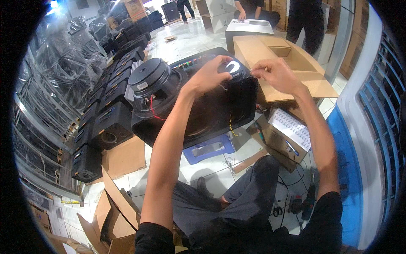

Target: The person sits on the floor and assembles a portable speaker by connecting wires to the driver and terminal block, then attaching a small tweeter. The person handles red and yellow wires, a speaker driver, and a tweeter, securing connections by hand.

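A large black speaker cabinet lies in front of me on a blue plastic stool. On its left part rests a round black speaker driver, magnet upward, with a red wire running from its terminal. My left hand is closed on a white ring-shaped roll above the cabinet's far right part. To the right of it, my right hand pinches its fingertips together; whatever is between them is too small to make out. Yellow wire hangs at the cabinet's near side.
An open cardboard box stands beyond my right hand. Below that hand, a carton carries a white tray of small parts. Scissors and a power drill lie at lower right. Black speakers line the left. A co-worker's hand touches a white box.
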A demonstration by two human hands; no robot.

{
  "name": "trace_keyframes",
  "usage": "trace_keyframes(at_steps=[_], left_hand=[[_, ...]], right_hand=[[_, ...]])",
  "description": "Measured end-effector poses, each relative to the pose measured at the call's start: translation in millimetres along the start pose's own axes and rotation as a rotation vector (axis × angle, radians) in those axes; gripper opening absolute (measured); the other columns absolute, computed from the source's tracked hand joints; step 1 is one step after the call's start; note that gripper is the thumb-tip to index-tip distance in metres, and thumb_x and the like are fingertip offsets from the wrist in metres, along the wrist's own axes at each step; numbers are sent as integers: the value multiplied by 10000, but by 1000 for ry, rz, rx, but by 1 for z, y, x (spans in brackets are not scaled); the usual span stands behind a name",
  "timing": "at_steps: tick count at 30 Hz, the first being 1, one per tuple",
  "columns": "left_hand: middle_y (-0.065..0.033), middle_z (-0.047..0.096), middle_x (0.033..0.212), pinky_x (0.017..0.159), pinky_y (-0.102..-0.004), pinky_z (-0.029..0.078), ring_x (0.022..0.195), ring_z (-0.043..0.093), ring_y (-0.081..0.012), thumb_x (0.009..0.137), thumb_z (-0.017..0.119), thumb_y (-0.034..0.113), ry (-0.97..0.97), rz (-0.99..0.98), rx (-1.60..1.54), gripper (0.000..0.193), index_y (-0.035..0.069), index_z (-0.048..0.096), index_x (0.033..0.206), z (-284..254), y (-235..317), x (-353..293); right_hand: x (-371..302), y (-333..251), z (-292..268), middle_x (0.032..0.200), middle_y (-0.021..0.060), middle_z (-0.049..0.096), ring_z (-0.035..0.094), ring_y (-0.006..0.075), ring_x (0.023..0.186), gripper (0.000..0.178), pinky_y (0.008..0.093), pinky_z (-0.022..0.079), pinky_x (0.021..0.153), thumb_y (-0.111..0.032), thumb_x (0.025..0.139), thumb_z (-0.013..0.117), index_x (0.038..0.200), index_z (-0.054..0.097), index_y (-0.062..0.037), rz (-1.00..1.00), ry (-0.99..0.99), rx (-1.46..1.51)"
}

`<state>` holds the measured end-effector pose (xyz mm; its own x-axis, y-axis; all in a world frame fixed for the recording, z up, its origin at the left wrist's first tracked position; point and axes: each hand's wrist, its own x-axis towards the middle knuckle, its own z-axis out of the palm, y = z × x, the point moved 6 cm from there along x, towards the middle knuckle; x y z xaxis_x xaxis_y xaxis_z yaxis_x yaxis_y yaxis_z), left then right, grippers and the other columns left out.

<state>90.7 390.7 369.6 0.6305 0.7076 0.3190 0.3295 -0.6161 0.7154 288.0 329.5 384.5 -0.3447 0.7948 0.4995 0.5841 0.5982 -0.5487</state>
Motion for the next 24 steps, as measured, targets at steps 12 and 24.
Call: trace_keyframes(at_steps=[12, 24], left_hand=[[-126, 601, 1341, 1109, -324, 396, 1242, 552, -209, 854, 651, 65, -1, 7, -72, 570, -5, 532, 1407, 4, 2, -2], [-143, 603, 1344, 1099, -335, 414, 1240, 563, -218, 851, 671, 81, 8, 31, -48, 592, -16, 520, 1415, 4, -1, -2]], right_hand=[[55, 52, 18, 858, 55, 751, 651, 108, 787, 199, 291, 528, 722, -147, 927, 737, 1002, 766, 35, -36, -157, 207], [67, 61, 21, 782, 30, 678, 577, 111, 712, 185, 282, 470, 649, -139, 932, 719, 970, 764, 37, 147, -338, 188]])
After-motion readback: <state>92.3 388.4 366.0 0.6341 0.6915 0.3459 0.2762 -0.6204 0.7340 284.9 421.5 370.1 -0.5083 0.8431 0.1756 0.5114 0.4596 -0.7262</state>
